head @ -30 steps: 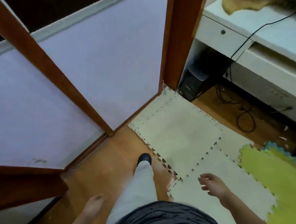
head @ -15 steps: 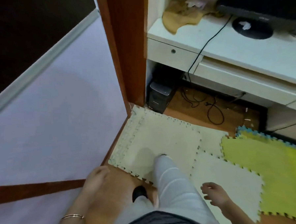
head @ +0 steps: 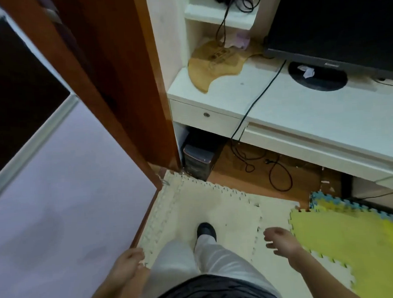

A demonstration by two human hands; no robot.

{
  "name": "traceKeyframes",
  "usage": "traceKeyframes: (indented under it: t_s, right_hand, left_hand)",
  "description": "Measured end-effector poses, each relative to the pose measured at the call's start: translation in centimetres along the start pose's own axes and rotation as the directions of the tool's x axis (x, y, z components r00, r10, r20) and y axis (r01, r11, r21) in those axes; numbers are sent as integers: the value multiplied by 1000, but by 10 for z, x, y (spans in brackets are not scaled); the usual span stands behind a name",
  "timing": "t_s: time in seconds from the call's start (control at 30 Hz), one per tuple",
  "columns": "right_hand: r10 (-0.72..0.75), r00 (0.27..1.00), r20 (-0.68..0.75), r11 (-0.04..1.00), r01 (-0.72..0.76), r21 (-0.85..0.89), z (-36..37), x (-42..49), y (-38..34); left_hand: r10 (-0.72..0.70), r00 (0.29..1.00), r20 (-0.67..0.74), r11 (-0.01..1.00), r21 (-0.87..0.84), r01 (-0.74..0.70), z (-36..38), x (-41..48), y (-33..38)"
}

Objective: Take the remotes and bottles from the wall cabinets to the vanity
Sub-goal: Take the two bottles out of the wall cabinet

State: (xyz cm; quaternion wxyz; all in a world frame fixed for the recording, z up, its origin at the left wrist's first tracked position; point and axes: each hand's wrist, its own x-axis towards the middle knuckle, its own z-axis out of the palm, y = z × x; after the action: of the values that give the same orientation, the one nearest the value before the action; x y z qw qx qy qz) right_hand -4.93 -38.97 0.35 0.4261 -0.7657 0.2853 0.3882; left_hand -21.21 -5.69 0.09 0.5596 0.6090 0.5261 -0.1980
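Note:
No remote or bottle shows in this view. My left hand (head: 126,263) hangs low at my left side, fingers loosely curled and holding nothing. My right hand (head: 281,240) hangs out to the right over the cream foam mats (head: 216,207), fingers relaxed and holding nothing. I stand on the mats with one dark shoe (head: 205,231) forward, facing a white desk unit (head: 314,117).
A brown wooden frame (head: 119,84) with a pale purple panel (head: 64,201) stands at the left. On the white desk are a monitor (head: 334,20), its round base, a wooden board (head: 214,63) and cables. A black speaker (head: 197,159) sits under it. Yellow mats (head: 346,241) lie right.
The view has swung right and up, from the purple panel and floor to the white desk and monitor. My feet have stepped onto the cream mats; both hands stay low and hold nothing.

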Motion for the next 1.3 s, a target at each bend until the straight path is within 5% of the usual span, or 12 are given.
traceKeyframes:
  t_s: [0.2, 0.67, 0.9, 1.0, 1.1, 1.3]
  right_hand:
    - [-118, 993, -3, 987, 117, 113, -12, 24, -59]
    - [296, 955, 5, 941, -293, 169, 2, 71, -87]
    - [-91, 990, -110, 988, 103, 116, -13, 67, -199]
    - [-324, 925, -196, 938, 341, 61, -37, 52, -265]
    - [-518, 813, -267, 835, 548, 50, -65, 25, -340]
    - [-836, 403, -373, 453, 890, -53, -119, -69, -478]
  left_hand:
    - [56, 998, 7, 997, 48, -56, 14, 26, 83]
    - [-18, 981, 193, 996, 87, 1, 20, 119, 221]
    - [263, 939, 220, 933, 190, -306, 34, 146, 317]
    - [444, 846, 295, 838, 197, -509, 45, 120, 378]
    - [658, 660, 363, 665, 132, -735, 56, 74, 447]
    - [957, 192, 215, 207, -48, -977, 53, -40, 568]
